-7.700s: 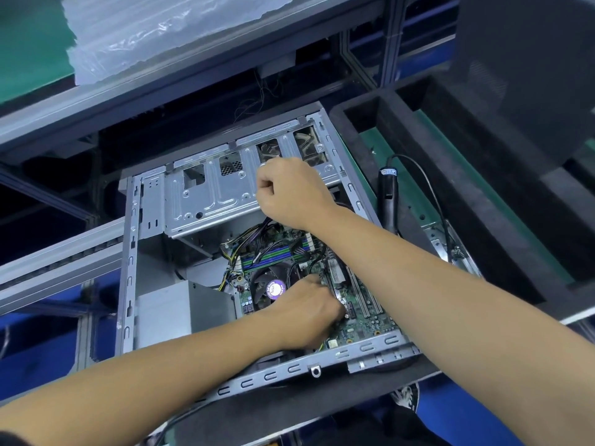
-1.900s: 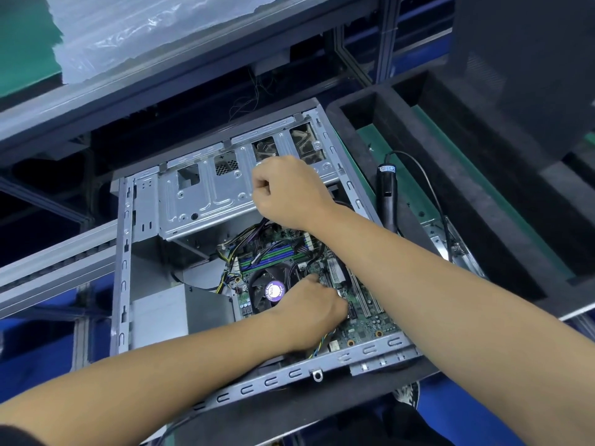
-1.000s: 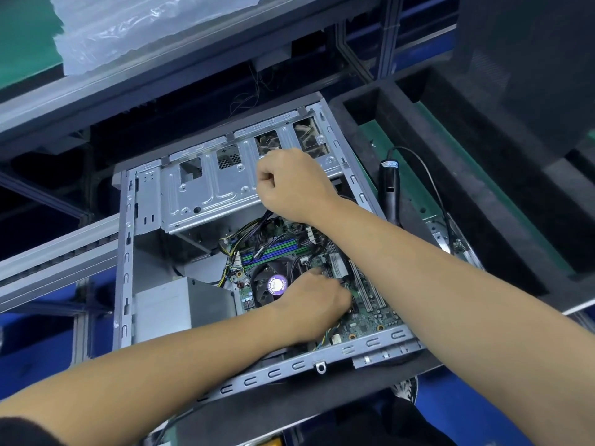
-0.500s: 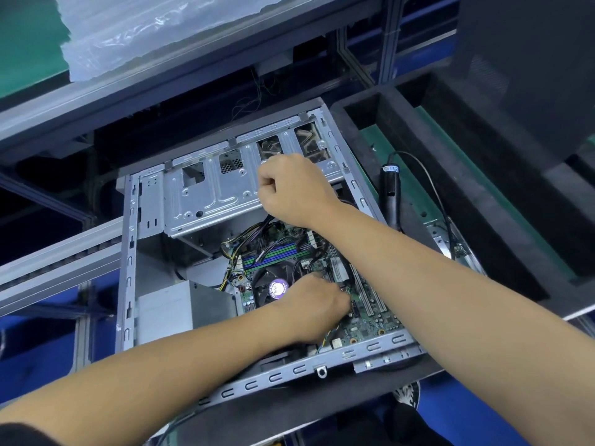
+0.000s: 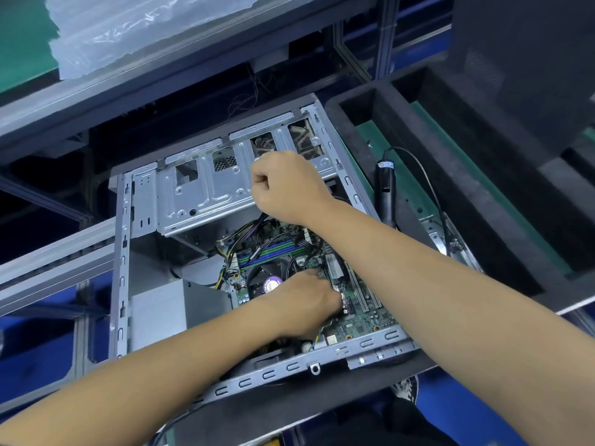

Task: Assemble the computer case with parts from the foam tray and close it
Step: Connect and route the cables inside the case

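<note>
The open grey computer case (image 5: 122, 252) lies on its side in front of me, with the green motherboard (image 5: 363, 317) and the CPU fan (image 5: 272, 283) exposed. My right hand (image 5: 289, 188) is a closed fist at the lower edge of the silver drive cage (image 5: 199, 194). Black cables (image 5: 262, 218) run up into the fist from the board. My left hand (image 5: 306, 307) reaches down onto the motherboard just right of the fan, fingers curled. Its fingertips are hidden, and thin coloured wires (image 5: 320, 334) come out from under it.
The grey power supply (image 5: 157, 313) fills the case's lower left. To the right, the black foam tray (image 5: 483, 194) holds an electric screwdriver (image 5: 384, 194) with its cord and a metal bracket (image 5: 434, 233). A dark panel (image 5: 531, 59) stands behind it. Clear plastic bags (image 5: 128, 24) lie on the upper shelf.
Both hands stay where they were; my left hand has shifted only slightly over the board beside the fan. The view wobbles a little.
</note>
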The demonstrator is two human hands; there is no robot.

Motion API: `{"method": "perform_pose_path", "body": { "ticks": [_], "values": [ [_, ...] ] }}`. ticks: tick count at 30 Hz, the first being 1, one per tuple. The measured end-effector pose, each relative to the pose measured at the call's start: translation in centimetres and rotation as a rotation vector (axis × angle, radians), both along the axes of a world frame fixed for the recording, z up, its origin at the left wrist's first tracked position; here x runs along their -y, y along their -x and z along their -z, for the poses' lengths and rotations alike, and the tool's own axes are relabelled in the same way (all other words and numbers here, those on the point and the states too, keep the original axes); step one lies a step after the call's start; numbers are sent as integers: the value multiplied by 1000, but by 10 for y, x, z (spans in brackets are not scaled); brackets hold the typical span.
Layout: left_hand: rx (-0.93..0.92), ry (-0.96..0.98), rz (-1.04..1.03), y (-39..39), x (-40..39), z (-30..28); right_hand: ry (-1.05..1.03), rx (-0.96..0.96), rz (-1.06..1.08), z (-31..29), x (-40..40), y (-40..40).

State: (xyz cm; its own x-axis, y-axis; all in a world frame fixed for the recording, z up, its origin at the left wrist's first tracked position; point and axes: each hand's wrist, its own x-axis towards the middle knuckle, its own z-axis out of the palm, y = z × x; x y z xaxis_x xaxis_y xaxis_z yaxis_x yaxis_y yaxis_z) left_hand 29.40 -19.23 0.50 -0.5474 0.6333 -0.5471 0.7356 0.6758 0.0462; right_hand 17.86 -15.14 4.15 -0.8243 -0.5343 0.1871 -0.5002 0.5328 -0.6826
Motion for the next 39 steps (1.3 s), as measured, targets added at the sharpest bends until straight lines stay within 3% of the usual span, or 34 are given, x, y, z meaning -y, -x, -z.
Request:
{"method": "perform_pose_path", "body": {
  "ticks": [9, 14, 24, 28, 32, 39],
  "values": [
    [219, -378, -93, 11, 21, -5, -5, 7, 1, 0, 1, 1],
    [273, -428, -228, 11, 22, -6, -1, 3, 2, 0, 0, 0],
    [61, -333, -185, 3, 17, -5, 5, 25, 2, -1, 0, 0],
    [-52, -158, -71, -1, 11, -4, 2, 40, -7, -1, 0, 0],
    [-102, -41, -6, -5, 7, 0, 1, 36, -10, -1, 0, 0],
    [-163, -3, -11, -10, 3, 7, -2, 30, -22, -3, -1, -1]
  ]
}}
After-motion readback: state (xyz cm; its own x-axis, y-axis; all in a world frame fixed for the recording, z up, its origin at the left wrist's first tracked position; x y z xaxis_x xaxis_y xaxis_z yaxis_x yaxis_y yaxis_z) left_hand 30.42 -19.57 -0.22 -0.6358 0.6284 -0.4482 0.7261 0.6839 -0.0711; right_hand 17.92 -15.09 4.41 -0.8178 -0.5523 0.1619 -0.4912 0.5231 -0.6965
